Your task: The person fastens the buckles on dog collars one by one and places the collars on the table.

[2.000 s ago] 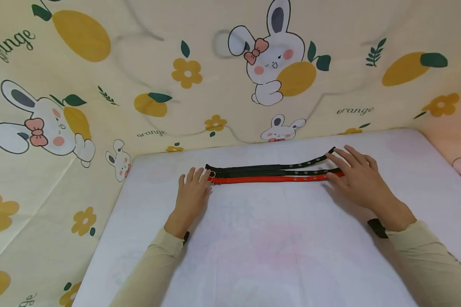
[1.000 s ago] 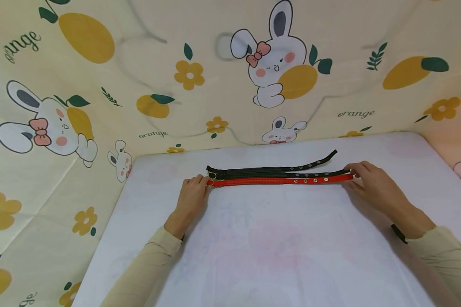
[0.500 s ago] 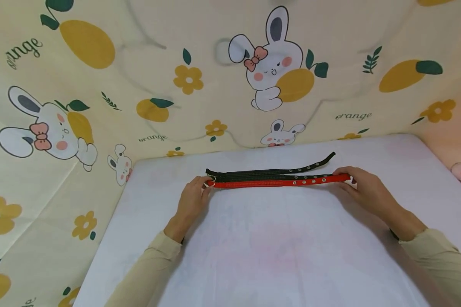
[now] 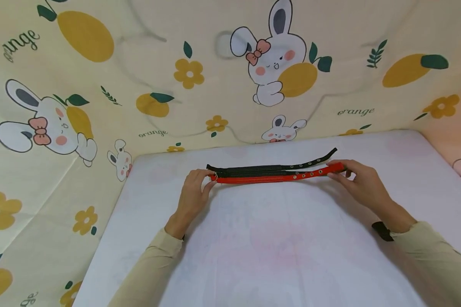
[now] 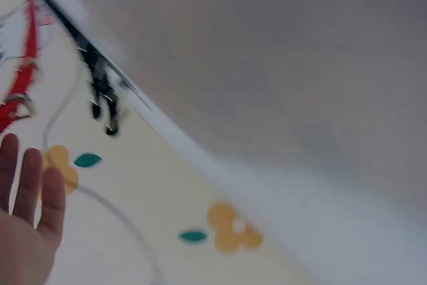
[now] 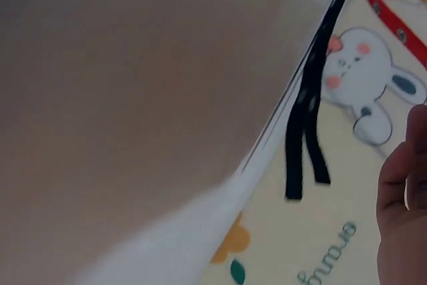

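Observation:
A red pet collar (image 4: pixel 249 180) with metal eyelets is held by both hands, its ends lifted from the table. My left hand (image 4: pixel 192 192) pinches its buckle end, where a metal ring shows. At the eyelet end, my right hand (image 4: pixel 363 183) grips the strap between thumb and fingers. Just behind lie two black collars (image 4: pixel 253 168) side by side, one tail curving away to the back right. In the left wrist view the red collar (image 5: pixel 28 58) hangs apart from the black collars (image 5: pixel 100 85). The right wrist view shows the black tails (image 6: pixel 310 98) and part of my right hand (image 6: pixel 403 211).
A white table (image 4: pixel 253 247) stretches in front of the collars and to both sides. Behind it and at its left rises a cream cloth wall (image 4: pixel 215 98) printed with rabbits, flowers and oranges. Dark bands (image 4: pixel 383 231) show at the wrists.
The right hand went from the black and red strap ends to the red tail and raised it. The left hand now lifts the buckle end. The black collars have stayed in place.

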Demonstrator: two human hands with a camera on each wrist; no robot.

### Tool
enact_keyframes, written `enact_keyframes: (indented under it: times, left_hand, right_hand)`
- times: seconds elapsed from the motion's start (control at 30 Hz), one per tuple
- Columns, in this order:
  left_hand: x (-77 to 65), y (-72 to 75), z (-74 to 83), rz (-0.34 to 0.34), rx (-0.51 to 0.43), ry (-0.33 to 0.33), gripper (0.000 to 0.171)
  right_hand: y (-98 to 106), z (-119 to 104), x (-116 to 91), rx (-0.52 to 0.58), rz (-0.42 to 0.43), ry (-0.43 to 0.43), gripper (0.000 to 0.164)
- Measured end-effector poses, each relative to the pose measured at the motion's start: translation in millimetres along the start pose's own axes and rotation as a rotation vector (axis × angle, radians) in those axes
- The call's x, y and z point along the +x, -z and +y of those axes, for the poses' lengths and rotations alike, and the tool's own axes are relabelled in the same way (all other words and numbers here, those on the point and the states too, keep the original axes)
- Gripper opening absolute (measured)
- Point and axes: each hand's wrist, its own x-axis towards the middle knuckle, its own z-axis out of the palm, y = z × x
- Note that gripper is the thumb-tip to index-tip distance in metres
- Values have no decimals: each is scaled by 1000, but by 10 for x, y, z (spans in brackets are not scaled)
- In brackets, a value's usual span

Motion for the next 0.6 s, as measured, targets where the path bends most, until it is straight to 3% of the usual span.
enact_keyframes:
  times: [0.23, 0.4, 0.6]
  left_hand:
    - [-5, 6, 113, 65, -26, -4, 31]
    - [-1, -31, 212, 86, -4, -65, 32]
    - [71, -89, 300, 173, -114, -120, 31]
  right_hand:
    - [-218, -174, 54, 18, -32, 70, 34]
    - [-340, -274, 82, -8, -29, 167, 42]
    - [-414, -396, 106, -9, -36, 255, 44]
